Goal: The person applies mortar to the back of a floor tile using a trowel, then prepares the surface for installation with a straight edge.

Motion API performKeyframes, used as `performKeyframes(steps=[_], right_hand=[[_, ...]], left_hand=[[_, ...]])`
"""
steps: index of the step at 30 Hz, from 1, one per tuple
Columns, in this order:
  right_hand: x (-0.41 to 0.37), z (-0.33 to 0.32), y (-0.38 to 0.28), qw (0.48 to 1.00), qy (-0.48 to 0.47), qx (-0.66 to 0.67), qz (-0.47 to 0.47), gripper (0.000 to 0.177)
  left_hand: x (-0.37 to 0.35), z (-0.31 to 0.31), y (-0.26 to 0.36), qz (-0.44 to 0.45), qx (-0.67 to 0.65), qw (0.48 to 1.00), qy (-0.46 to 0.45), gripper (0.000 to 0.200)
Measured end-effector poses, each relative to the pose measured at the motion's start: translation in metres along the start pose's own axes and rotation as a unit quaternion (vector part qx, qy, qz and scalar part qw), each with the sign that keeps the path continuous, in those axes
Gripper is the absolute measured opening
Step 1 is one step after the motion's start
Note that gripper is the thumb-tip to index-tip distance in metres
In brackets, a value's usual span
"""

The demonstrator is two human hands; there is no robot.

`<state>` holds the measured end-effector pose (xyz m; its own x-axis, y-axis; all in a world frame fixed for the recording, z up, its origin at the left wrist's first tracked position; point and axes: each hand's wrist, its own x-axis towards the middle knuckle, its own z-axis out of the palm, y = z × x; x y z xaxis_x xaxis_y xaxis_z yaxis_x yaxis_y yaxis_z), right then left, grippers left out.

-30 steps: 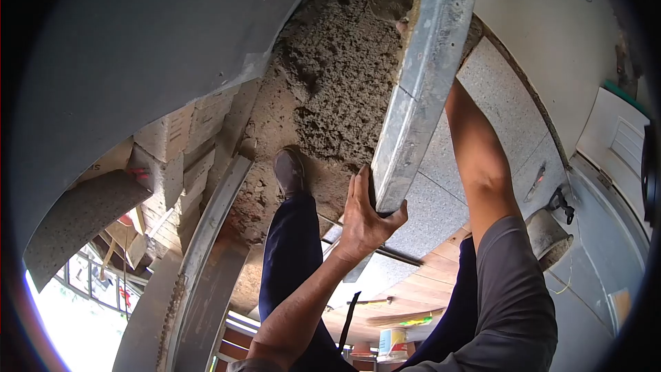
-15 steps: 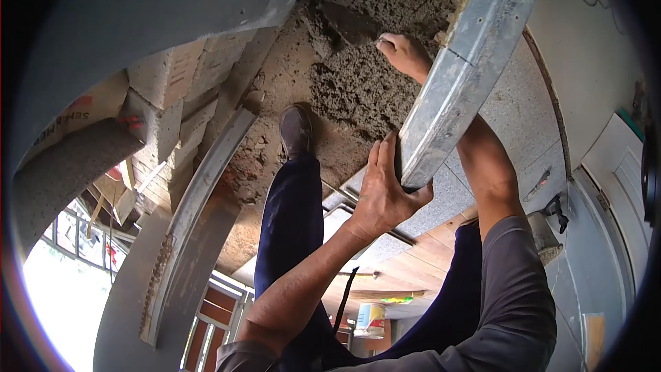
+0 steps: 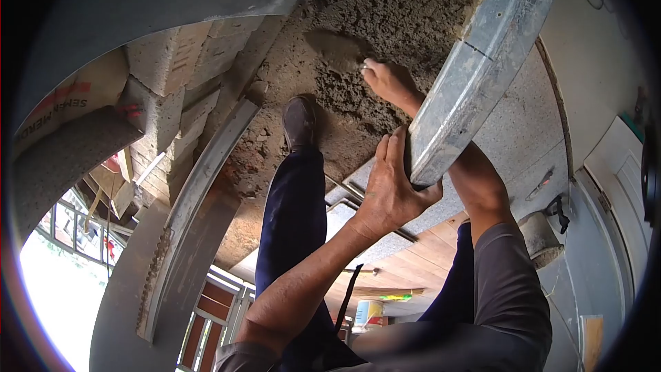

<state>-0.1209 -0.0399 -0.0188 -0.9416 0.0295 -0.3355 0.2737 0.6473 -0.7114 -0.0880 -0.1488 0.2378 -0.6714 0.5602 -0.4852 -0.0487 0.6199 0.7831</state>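
My left hand (image 3: pixel 392 196) grips the near end of a long grey metal straightedge (image 3: pixel 475 76), thumb on one side and fingers on the other. The bar slants up and away to the right, above my right forearm. Beyond it, my right hand (image 3: pixel 390 85) is closed around the handle of a trowel (image 3: pixel 336 49). The trowel's dark, mortar-smeared blade lies on rough wet mortar (image 3: pixel 420 10). Part of the handle is hidden in my fist.
Stacked blocks (image 3: pixel 158 114) and a second metal bar (image 3: pixel 200 200) stand at the left. My shoe (image 3: pixel 299 122) rests at the mortar's edge. Grey tiles (image 3: pixel 513 131) lie right of the straightedge. A bucket (image 3: pixel 540 238) stands at right, a paint can (image 3: pixel 368 313) below.
My right hand has drawn the trowel slightly left and down over the mortar, flattening some of it. The straightedge, with my left hand still on it, appears a little further right and lower.
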Motion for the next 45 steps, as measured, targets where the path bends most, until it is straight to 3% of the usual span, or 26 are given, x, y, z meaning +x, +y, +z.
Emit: performKeyframes(steps=[1, 2, 5, 9, 12, 13, 14, 17, 20, 21, 24, 25, 26, 29, 31, 34, 36, 37, 43, 45], right_hand=[[0.004, -0.012, -0.008, 0.998, 0.033, 0.052, 0.032, 0.040], [0.011, -0.034, -0.008, 0.989, -0.073, 0.038, 0.126, 0.045], [0.038, -0.045, 0.010, 0.991, 0.080, 0.044, 0.102, 0.051], [0.071, -0.058, 0.001, 0.992, 0.070, -0.029, 0.098, 0.049], [0.067, -0.063, -0.028, 0.993, -0.020, 0.021, 0.112, 0.045], [0.067, -0.048, -0.030, 0.997, 0.019, 0.017, 0.075, 0.039], [0.066, -0.038, -0.028, 0.997, -0.013, -0.002, 0.073, 0.035], [0.058, -0.004, -0.030, 0.992, 0.116, -0.039, -0.026, 0.033], [0.052, -0.018, -0.036, 0.995, 0.090, 0.015, 0.051, 0.035], [0.052, -0.014, -0.031, 0.987, 0.150, 0.031, 0.048, 0.037], [0.055, -0.019, -0.016, 0.995, 0.054, 0.019, 0.080, 0.043], [0.057, -0.016, -0.016, 0.994, -0.034, -0.001, 0.106, 0.041], [0.050, -0.014, -0.016, 0.998, 0.028, -0.044, 0.034, 0.037], [0.041, -0.011, -0.006, 0.990, 0.039, -0.128, -0.053, 0.032], [0.035, -0.018, -0.001, 0.981, 0.090, -0.156, -0.065, 0.030], [0.055, -0.025, 0.039, 0.884, 0.230, -0.331, -0.236, 0.025], [0.066, -0.045, 0.050, 0.937, 0.173, -0.272, -0.136, 0.024], [0.076, -0.052, 0.051, 0.926, 0.266, -0.226, -0.142, 0.021], [0.123, -0.090, 0.085, 0.864, 0.202, -0.453, -0.090, 0.019], [0.127, -0.099, 0.091, 0.863, 0.200, -0.458, -0.077, 0.021]], left_hand=[[0.000, -0.002, 0.000, -0.004, -0.002, 1.000, -0.001, 0.084], [0.000, -0.004, 0.000, -0.008, -0.003, 1.000, -0.002, 0.084], [-0.001, -0.007, 0.002, -0.021, -0.013, 1.000, -0.010, 0.085], [-0.001, -0.008, 0.001, -0.022, -0.016, 1.000, -0.001, 0.086], [0.001, -0.011, 0.003, -0.016, -0.018, 1.000, 0.007, 0.086], [0.001, -0.011, 0.004, -0.015, -0.020, 1.000, 0.008, 0.086], [0.001, -0.011, 0.003, -0.010, -0.020, 1.000, 0.012, 0.086], [0.001, -0.009, 0.001, -0.003, -0.018, 1.000, 0.011, 0.086], [0.003, -0.014, 0.001, -0.014, -0.014, 1.000, -0.001, 0.087], [0.002, -0.016, 0.002, -0.016, -0.014, 1.000, -0.003, 0.087], [-0.001, -0.013, 0.001, -0.004, -0.005, 1.000, 0.006, 0.087], [0.000, -0.012, 0.002, 0.008, 0.001, 1.000, 0.012, 0.087], [0.002, -0.013, 0.004, 0.002, -0.001, 1.000, 0.006, 0.087], [0.004, -0.013, 0.005, 0.009, 0.007, 1.000, 0.015, 0.086], [0.005, -0.015, 0.007, -0.007, -0.002, 1.000, 0.000, 0.085], [0.005, -0.017, 0.009, -0.013, 0.004, 1.000, -0.007, 0.082], [0.007, -0.015, 0.007, -0.004, 0.017, 1.000, -0.002, 0.081], [0.008, -0.016, 0.008, -0.008, 0.000, 1.000, -0.007, 0.081], [0.017, -0.025, 0.018, -0.011, 0.010, 0.999, -0.031, 0.081], [0.018, -0.026, 0.017, -0.005, 0.012, 0.999, -0.036, 0.081]])
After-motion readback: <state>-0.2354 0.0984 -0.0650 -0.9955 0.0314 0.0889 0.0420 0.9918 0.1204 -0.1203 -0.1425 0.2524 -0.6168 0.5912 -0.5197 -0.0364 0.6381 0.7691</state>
